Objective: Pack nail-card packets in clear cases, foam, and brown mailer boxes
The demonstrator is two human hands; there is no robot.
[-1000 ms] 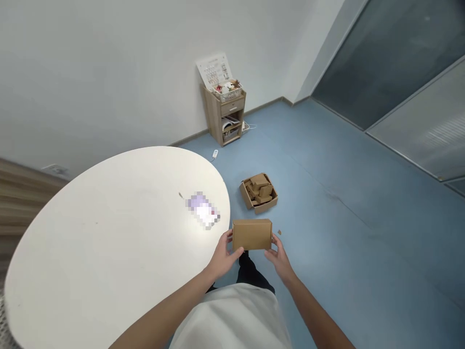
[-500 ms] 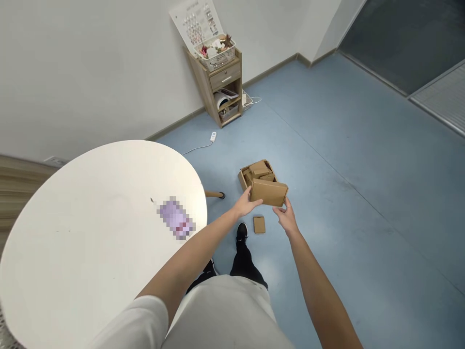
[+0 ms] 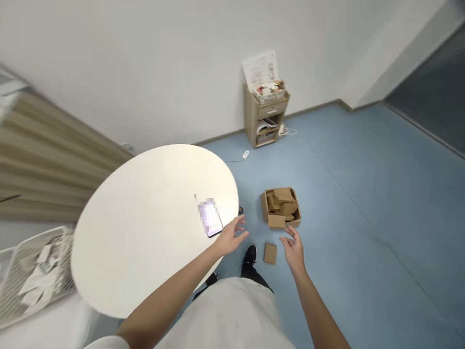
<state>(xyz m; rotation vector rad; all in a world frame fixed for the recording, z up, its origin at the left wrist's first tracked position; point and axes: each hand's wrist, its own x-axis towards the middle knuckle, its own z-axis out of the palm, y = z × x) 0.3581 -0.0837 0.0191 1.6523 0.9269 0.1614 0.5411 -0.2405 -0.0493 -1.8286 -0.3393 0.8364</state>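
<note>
My left hand (image 3: 231, 236) hovers at the right edge of the round white table (image 3: 145, 223), fingers spread and holding nothing. My right hand (image 3: 293, 248) hangs over the blue floor, fingers loosely apart, also holding nothing. An open cardboard carton (image 3: 280, 208) full of several small brown boxes stands on the floor just beyond both hands. A small flat cardboard piece (image 3: 270, 253) lies on the floor between my hands, beside my black shoe (image 3: 250, 254). A phone (image 3: 210, 218) lies on the table close to my left hand.
A small wooden cabinet (image 3: 266, 117) with a basket on top stands against the white wall, with a cable and power strip (image 3: 245, 154) on the floor nearby. A white mesh basket (image 3: 29, 271) with papers sits at the lower left. Beige slats run along the left.
Both hands held a closed brown box and carried it out over the carton. Now the box is gone from my hands, which have drawn back and opened. The view has swung.
</note>
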